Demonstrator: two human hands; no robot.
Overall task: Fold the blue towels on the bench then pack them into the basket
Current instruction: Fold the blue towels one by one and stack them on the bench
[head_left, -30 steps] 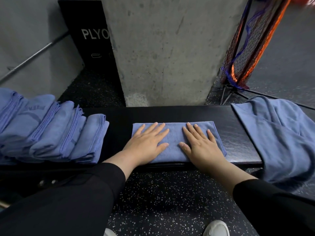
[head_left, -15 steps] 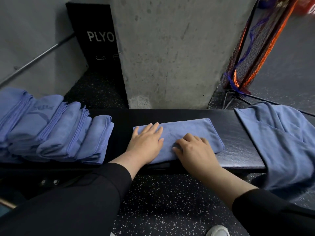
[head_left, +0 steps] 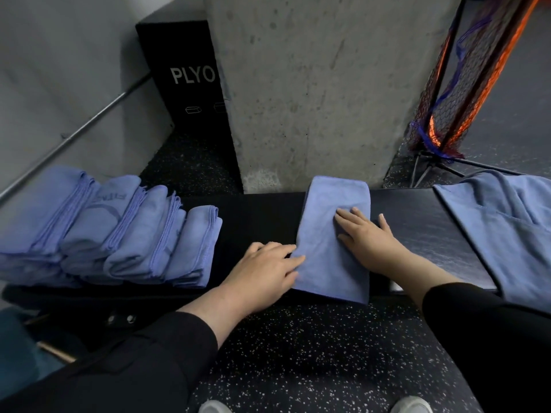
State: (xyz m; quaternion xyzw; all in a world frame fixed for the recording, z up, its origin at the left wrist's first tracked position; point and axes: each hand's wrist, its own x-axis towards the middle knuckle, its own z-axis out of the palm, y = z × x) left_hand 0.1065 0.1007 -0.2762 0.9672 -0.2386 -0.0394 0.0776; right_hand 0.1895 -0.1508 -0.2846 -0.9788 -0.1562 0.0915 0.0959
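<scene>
A folded blue towel [head_left: 331, 234] lies across the black bench [head_left: 417, 231], its long side running from the front edge to the back. My left hand [head_left: 262, 272] rests flat at the towel's lower left edge, fingertips on the cloth. Flat on the towel's right side lies my right hand [head_left: 366, 236], with its fingers spread. A row of folded blue towels [head_left: 119, 231] leans in a stack on the bench's left part. Unfolded blue towels [head_left: 507, 231] drape over the bench's right end. No basket is in view.
A concrete pillar [head_left: 313, 84] stands right behind the bench. A black plyo box [head_left: 190, 84] sits behind on the left, next to a metal rail [head_left: 74, 135]. An orange and black net on a stand [head_left: 465, 76] is at the back right. Speckled rubber floor [head_left: 313, 353] lies below.
The towel has been turned a quarter turn, from lying along the bench to lying across it. My right hand, curled half a second ago, now lies flat on it; the left shifted to its left edge.
</scene>
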